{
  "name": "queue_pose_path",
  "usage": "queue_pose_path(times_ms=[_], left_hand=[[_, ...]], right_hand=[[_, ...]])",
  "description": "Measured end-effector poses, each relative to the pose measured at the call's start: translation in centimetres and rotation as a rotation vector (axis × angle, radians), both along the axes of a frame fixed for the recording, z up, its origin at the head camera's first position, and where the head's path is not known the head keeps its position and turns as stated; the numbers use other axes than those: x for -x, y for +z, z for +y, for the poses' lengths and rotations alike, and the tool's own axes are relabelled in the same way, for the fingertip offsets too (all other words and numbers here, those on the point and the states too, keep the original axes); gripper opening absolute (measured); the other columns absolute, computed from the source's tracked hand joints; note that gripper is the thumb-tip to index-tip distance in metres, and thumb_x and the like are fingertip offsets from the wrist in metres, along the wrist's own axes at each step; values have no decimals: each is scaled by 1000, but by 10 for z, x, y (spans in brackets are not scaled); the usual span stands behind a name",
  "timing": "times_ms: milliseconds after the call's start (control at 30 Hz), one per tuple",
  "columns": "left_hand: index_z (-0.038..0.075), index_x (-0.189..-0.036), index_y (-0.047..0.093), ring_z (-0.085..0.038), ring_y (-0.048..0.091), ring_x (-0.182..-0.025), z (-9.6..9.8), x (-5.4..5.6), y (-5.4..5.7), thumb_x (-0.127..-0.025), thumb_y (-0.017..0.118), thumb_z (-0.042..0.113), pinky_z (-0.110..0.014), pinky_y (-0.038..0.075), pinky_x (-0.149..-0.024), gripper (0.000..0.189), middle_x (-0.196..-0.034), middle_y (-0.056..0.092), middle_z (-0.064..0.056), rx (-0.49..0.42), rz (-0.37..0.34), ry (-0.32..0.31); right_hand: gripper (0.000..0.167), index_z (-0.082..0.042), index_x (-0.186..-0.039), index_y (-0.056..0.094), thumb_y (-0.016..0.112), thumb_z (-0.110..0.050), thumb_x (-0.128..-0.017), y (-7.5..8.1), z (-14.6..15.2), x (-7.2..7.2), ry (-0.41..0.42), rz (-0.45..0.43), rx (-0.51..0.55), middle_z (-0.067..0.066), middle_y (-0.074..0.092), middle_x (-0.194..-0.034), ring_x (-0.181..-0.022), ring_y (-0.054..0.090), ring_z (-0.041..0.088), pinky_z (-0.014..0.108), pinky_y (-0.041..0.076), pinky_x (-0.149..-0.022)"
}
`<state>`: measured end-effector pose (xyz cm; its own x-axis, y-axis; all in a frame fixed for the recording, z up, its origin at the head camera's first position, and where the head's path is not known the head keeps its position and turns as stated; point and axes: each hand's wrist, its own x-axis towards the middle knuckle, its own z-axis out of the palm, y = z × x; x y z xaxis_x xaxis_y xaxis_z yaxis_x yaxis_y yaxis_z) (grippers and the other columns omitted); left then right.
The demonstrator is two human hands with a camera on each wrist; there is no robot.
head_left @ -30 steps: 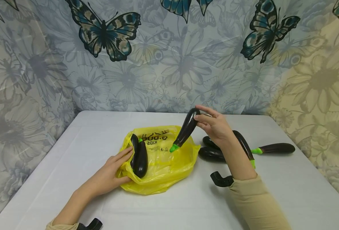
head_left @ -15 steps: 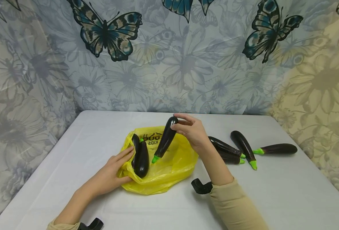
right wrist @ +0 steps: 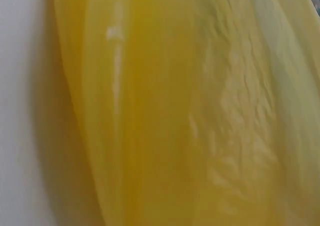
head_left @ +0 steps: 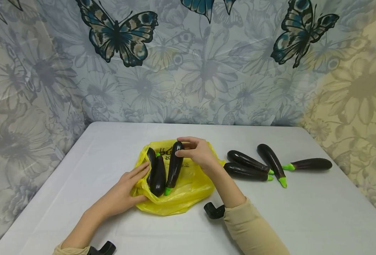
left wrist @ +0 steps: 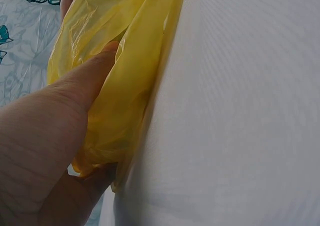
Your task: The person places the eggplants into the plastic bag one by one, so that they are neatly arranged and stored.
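Observation:
A yellow plastic bag (head_left: 191,187) with dark print lies with its mouth spread on the white table. Inside it, at the left, two dark eggplants (head_left: 158,177) lie side by side. My left hand (head_left: 124,193) holds the bag's left rim, fingertips over the edge and thumb lower down; in the left wrist view the thumb (left wrist: 95,71) presses into a fold of the plastic. With thumb and fingers my right hand (head_left: 197,152) pinches the blunt end of another eggplant (head_left: 174,166), its green stem end pointing down into the bag beside the two. Yellow plastic fills the right wrist view.
Several more eggplants (head_left: 246,161) lie right of the bag, one of them (head_left: 313,164) farthest out near the table's right edge. White cloth covers the table (head_left: 296,216). Behind it hangs a butterfly-patterned cloth (head_left: 207,71). Black devices (head_left: 214,211) are worn at both wrists.
My right hand has carried its eggplant left and down, from above the bag's right side to beside the two eggplants inside. The left hand has stayed at the bag's rim.

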<state>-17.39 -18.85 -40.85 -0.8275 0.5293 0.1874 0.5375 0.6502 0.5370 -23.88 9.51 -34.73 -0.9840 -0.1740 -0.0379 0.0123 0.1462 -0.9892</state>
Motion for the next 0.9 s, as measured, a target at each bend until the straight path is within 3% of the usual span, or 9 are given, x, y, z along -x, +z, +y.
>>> queue_pose_path(times_ms=[233,733,900], left_hand=[[13,-155,32,-31,30,-137,0,-1,-1,-84,79,29,-55,33,-106,87,-162,16,6,-6,-3,1],[14,-155,33,-31,31,-136,0,0,-1,-85,78,33,-56,33,-106,86,-162,18,6,-13,2,8],[14,-155,32,-31,32,-135,1,-1,-1,-85,78,34,-56,34,-105,86,-162,17,6,-7,-4,14]], right_hand=[[49,-12,-128,67,81,-11,-81,-8,-11,-2,31,-25,-89,7,61,-123,-113,55,27,47,48,-93],[48,-3,-130,63,77,-7,-85,-17,-16,0,37,-104,5,17,57,-127,-102,64,29,47,57,-77],[43,-1,-127,64,76,-4,-85,-18,-17,-2,37,-104,14,18,59,-123,-102,63,28,44,56,-80]])
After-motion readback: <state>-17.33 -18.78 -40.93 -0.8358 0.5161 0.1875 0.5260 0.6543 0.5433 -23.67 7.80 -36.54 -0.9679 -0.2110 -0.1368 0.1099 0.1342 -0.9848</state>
